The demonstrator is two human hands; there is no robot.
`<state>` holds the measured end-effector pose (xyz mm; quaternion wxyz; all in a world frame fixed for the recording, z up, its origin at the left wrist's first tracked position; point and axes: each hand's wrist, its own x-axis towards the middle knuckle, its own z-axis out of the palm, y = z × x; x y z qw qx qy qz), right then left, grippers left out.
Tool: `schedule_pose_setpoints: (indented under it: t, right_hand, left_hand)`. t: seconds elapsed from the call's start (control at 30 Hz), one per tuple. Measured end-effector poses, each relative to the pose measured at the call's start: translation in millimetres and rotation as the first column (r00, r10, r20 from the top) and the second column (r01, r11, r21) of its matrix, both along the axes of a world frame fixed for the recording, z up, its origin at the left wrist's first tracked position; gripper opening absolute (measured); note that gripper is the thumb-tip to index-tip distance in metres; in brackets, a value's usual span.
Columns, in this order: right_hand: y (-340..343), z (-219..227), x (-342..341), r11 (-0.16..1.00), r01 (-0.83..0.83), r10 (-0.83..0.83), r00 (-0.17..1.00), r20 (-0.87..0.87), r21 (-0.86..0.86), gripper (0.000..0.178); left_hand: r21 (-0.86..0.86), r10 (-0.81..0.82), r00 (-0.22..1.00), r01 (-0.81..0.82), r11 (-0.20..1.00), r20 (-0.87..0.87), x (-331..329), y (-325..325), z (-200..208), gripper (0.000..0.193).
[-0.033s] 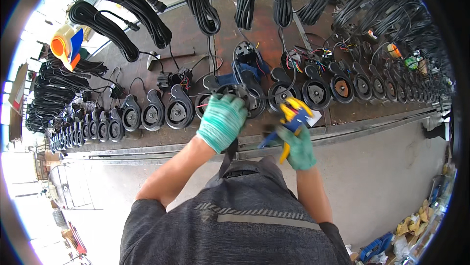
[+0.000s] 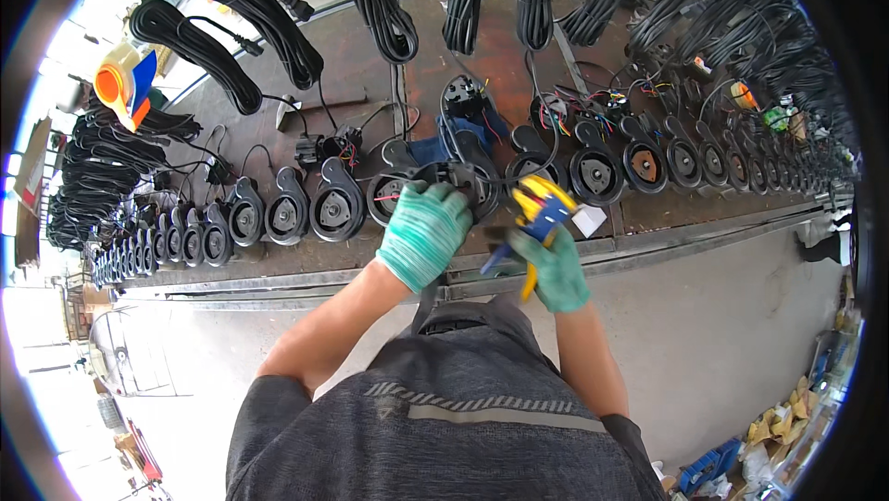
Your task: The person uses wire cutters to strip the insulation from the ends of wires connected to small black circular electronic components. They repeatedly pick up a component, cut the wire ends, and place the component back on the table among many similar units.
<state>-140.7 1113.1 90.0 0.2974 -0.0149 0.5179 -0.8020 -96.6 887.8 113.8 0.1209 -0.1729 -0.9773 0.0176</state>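
Observation:
My left hand (image 2: pixel 428 234), in a green-and-white striped glove, is closed on a dark round part (image 2: pixel 443 173) with wires at the bench's near side. The hand hides most of that part; a short red wire (image 2: pixel 387 197) sticks out beside the fingers. My right hand (image 2: pixel 561 271), in a green glove, grips yellow-and-blue handled pliers (image 2: pixel 544 212), slightly blurred and held just right of the part. The exact kind of pliers cannot be made out. Behind the left hand a black housing (image 2: pixel 466 98) with coloured wires rests by a blue cloth (image 2: pixel 428 150).
A long row of black round wheel-like housings (image 2: pixel 337 209) lines the bench (image 2: pixel 648 216). Coiled black cables (image 2: pixel 370 1) lie along its far side, piled at both ends. An orange-and-white tape roll (image 2: pixel 113 86) is at far left, a hammer (image 2: pixel 289 112) nearer, and a white paper (image 2: pixel 589 219) near the front edge.
My right hand and the pliers have shifted a little left and up, closer to the left hand. My left hand stays nearly in place on the dark round part.

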Motion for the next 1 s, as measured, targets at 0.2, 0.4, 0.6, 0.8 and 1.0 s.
schedule_pose_setpoints:
  t: [0.2,0.4,0.6,0.8,1.0]
  right_hand:
    - [-39,-32,-34,0.981,0.039,0.008,0.971,-0.237,0.192,0.040]
    - [-57,-54,-49,0.879,0.184,0.092,0.841,-0.534,0.441,0.053]
    - [-60,-64,-47,0.814,0.217,0.037,0.907,-0.421,0.538,0.050]
    - [-66,-43,-41,0.815,0.243,-0.020,0.919,-0.394,0.526,0.041]
    - [-67,-41,-36,0.809,0.249,-0.052,0.933,-0.356,0.533,0.026]
  left_hand:
    - [0.072,-0.145,0.986,0.151,0.986,-0.086,1,-6,-25,0.021]
    - [0.210,-0.164,0.983,0.178,0.961,-0.084,6,-9,-52,0.026]
    - [0.284,-0.240,0.956,0.280,0.917,-0.166,46,-8,-22,0.025]
    - [0.904,0.400,0.909,-0.263,0.337,0.115,31,-26,-45,0.029]
    - [0.871,0.277,0.955,-0.048,0.489,-0.103,2,-3,-42,0.039]
